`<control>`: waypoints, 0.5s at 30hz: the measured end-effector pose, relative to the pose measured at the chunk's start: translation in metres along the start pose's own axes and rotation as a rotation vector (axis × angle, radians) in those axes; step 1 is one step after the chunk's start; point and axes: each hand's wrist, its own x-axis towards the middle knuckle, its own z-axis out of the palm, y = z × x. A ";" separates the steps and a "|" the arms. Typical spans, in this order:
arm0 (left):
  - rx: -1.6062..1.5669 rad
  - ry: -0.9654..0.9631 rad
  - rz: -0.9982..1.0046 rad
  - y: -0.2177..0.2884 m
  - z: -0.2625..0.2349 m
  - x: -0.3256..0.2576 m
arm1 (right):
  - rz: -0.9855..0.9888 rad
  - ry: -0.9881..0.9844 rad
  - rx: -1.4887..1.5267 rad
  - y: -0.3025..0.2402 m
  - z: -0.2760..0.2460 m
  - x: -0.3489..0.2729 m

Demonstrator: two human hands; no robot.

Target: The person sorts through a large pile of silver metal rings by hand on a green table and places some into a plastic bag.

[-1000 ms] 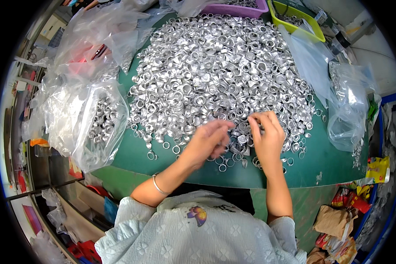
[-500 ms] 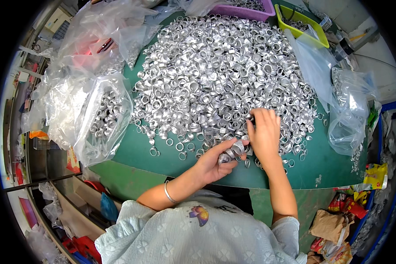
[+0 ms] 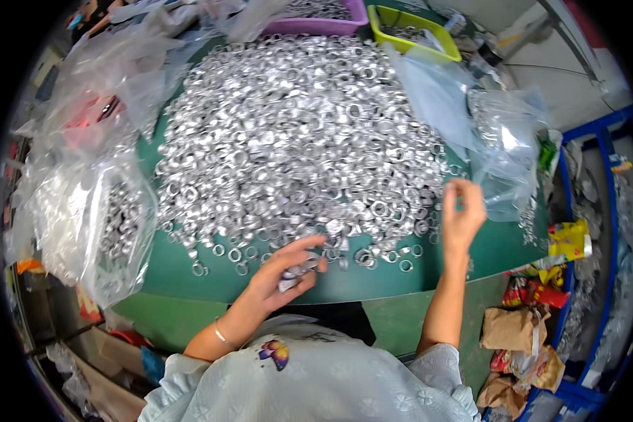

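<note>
The fingers of the left hand (image 3: 285, 273) curl loosely around a small cluster of silver metal rings (image 3: 293, 271) at the near edge of the green surface (image 3: 190, 278), while the right hand (image 3: 461, 214) hangs raised just above the heap's right flank, its fingers pinched close together; whether they hold a ring cannot be told. Beyond both hands, the great heap of rings (image 3: 295, 133) covers most of the surface, thinning to scattered loose rings along the near rim. A clear plastic bag of rings (image 3: 112, 225) slumps at the left edge, another clear bag (image 3: 503, 151) sags at the right, and a purple tray (image 3: 323, 24) and a yellow-green tray (image 3: 415, 32) sit at the far side. The likeliest mishap is a stray ring rolling off the near rim, nudged by a wrist or sleeve, as the bare green strip there is narrow. Open room lies only at that strip and the right corner.
</note>
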 end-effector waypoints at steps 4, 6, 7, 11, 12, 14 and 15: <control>-0.039 -0.017 -0.127 -0.005 -0.008 0.009 | 0.102 0.124 -0.526 0.126 -0.036 0.022; -0.088 0.009 -0.128 -0.008 -0.008 0.012 | 0.089 0.099 -0.464 0.136 -0.034 0.017; -0.123 0.064 -0.110 -0.009 -0.009 0.011 | 0.134 0.044 -0.332 0.104 -0.024 0.016; -0.207 0.142 -0.046 -0.006 -0.012 0.006 | 0.087 -0.438 0.095 -0.015 -0.006 -0.013; -0.236 0.142 -0.042 -0.005 -0.014 0.003 | -0.057 -0.572 0.161 -0.038 -0.004 -0.018; -0.082 0.187 0.018 -0.004 -0.016 -0.002 | -0.048 -0.545 0.315 -0.065 0.004 -0.027; -0.001 0.226 0.046 -0.002 -0.013 -0.004 | -0.058 -0.437 0.189 -0.078 0.009 -0.030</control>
